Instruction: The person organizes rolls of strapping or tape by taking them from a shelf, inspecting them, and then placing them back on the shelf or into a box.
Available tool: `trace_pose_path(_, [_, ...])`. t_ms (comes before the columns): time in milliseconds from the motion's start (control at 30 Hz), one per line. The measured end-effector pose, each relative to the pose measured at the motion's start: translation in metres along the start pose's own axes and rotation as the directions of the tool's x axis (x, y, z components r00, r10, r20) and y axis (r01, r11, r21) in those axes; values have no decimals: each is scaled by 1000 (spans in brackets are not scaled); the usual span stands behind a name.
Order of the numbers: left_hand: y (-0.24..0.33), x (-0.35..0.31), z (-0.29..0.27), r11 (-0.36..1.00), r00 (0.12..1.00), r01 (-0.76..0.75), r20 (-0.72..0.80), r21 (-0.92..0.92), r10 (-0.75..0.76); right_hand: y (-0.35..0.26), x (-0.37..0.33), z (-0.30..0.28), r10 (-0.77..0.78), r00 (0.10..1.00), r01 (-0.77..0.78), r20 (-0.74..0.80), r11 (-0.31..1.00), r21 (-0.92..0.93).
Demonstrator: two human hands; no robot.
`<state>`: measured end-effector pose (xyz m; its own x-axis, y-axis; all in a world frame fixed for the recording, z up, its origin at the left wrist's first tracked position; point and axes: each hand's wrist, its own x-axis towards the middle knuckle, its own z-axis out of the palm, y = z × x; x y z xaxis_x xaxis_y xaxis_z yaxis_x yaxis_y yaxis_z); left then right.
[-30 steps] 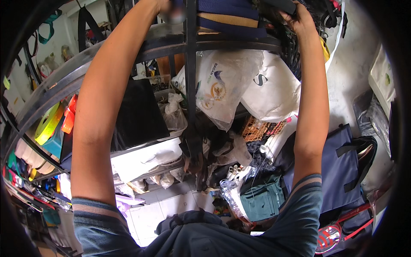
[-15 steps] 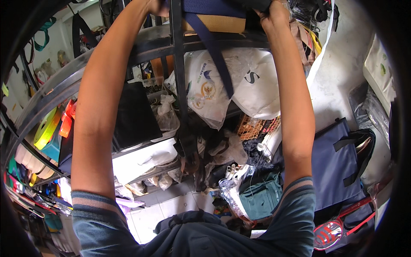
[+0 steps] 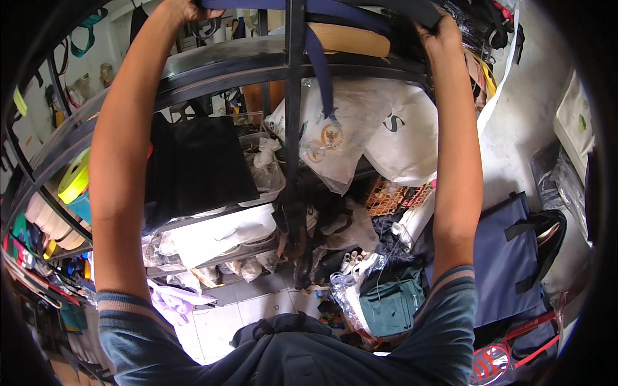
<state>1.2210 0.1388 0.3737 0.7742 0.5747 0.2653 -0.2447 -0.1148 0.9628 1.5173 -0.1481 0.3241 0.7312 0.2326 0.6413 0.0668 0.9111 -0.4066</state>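
Both my arms stretch up to a black metal rack at the top of the view. At its upper left, my left hand (image 3: 188,10) is closed on the end of a navy webbing strap (image 3: 248,4), partly cut off by the frame edge. My right hand (image 3: 443,33) is closed around a black item (image 3: 421,13) at the upper right, whose kind I cannot make out. Between the hands lies a tan roll of webbing (image 3: 354,42), with navy webbing over it. A loose navy tail (image 3: 318,67) hangs down in front of the rack's upright bar (image 3: 294,96).
Lower shelves hold black folded material (image 3: 206,161), white plastic bags (image 3: 402,141) and an orange basket (image 3: 384,195). A teal bag (image 3: 393,302) and a blue-grey bag (image 3: 486,257) are lower right. Yellow tape (image 3: 74,175) sits left; a white strip (image 3: 499,83) hangs right.
My left hand has moved left, drawing the navy strap out sideways past the upright bar. My right hand has shifted slightly right and down. The view has turned a little left.
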Motion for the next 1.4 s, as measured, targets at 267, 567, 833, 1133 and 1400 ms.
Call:
trace_pose_path(267, [23, -36, -78, 995, 988, 42, -153, 91, -28, -5, 8, -2, -1, 999, 0, -42, 1000, -16])
trace_pose_path(567, [21, -113, -199, 932, 958, 73, -283, 355, 33, -2, -22, 27, -60, 977, 21, -204, 982, -188])
trace_pose_path(833, [35, -187, -309, 897, 870, 193, -491, 398, 31, 15, -5, 15, -58, 989, 50, -138, 997, -66])
trace_pose_path(1133, [48, -167, -276, 238, 655, 755, -702, 611, -279, 3, 28, -21, 28, 998, -18, 47, 980, -199])
trace_pose_path(1400, [0, -137, -3, 182, 897, -432, 401, 883, 184, -3, -20, 5, 12, 998, -4, 64, 994, -112])
